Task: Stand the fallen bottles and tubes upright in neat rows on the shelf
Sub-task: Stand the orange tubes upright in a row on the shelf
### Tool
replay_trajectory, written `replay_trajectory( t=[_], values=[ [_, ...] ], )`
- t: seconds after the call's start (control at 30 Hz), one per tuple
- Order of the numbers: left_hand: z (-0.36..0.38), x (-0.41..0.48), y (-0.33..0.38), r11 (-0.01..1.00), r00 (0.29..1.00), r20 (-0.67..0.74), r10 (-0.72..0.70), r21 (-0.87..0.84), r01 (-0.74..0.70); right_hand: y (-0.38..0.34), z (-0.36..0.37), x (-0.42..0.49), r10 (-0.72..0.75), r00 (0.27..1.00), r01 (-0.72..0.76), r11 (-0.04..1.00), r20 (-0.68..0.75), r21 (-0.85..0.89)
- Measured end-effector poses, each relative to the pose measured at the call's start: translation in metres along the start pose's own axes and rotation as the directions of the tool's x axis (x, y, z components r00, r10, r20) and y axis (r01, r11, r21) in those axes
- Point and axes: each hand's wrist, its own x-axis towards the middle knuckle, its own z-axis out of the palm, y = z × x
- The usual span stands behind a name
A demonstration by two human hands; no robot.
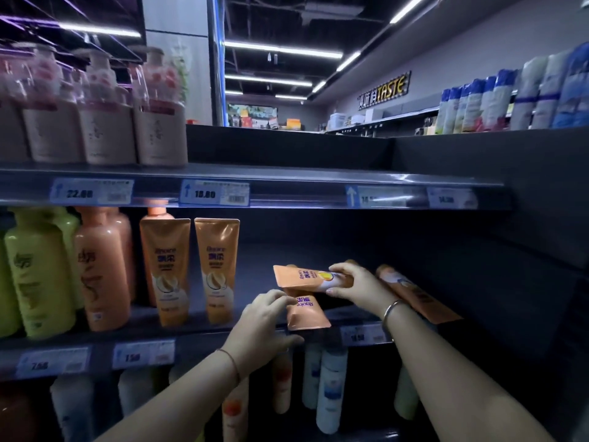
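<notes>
Both hands were picking up fallen tubes on the shelf [414, 250] — the right hand [357, 282] gripped the top tube [306, 277], the left hand [264, 317] pinched the lower tube [307, 312]. Next, each should go upright beside the standing tubes [191, 269].

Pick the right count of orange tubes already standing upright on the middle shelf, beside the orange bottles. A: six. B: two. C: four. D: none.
B: two orange tubes stand side by side, the left tube and the right tube, while the others lie flat on the shelf near the left hand and right hand.
</notes>
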Motion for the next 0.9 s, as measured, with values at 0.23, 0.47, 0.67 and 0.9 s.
replay_trajectory(
  t=[0.23, 0.47, 0.67, 0.9],
  values=[
    [0.015, 0.014, -0.011, 0.975, 0.994, -0.024, 0.108, 0.197, -0.101, -0.009, -0.01, 0.017, 0.069, 0.989, -0.044, 0.981, 0.128, -0.19],
    [0.018, 0.014, -0.026, 0.973, 0.972, -0.1, 0.211, 0.116, -0.2, -0.014, -0.012, 0.024, 0.04, 0.965, 0.044, 0.949, 0.26, -0.311],
    [0.004, 0.016, -0.019, 0.983, 0.951, -0.268, 0.155, -0.05, -0.174, -0.009, -0.007, 0.024, 0.0, 0.992, 0.03, 0.972, 0.127, -0.235],
    [-0.014, 0.031, 0.006, 0.95, 0.891, -0.453, 0.007, -0.275, -0.147, -0.009, 0.008, 0.016, 0.059, 0.998, -0.058, 0.998, -0.031, 0.02]
  ],
)
